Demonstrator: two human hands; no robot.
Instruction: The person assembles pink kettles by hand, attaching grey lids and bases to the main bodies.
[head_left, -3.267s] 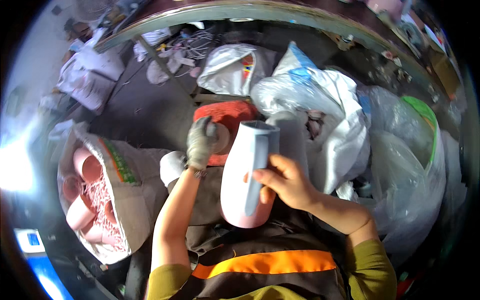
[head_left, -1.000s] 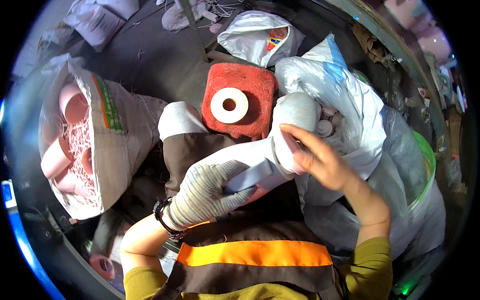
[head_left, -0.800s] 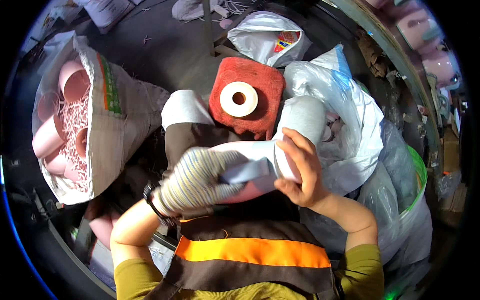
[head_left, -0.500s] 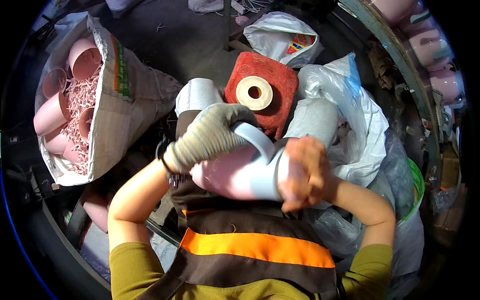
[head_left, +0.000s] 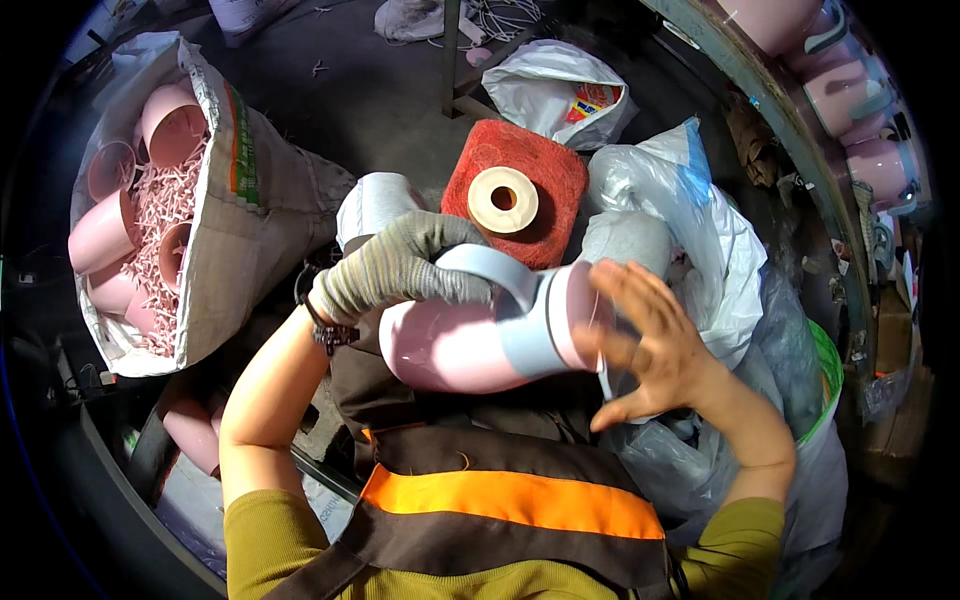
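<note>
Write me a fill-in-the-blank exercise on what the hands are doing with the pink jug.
1. The left hand, which wears a grey ____, grips the pale blue handle of the pink jug.
2. The right hand is bare and held ____ at the jug's top end.
3. The jug lies on its ____ across the person's lap.
4. The sack of pink cups stands to the person's ____.

Missing words: glove; open; side; left
</note>
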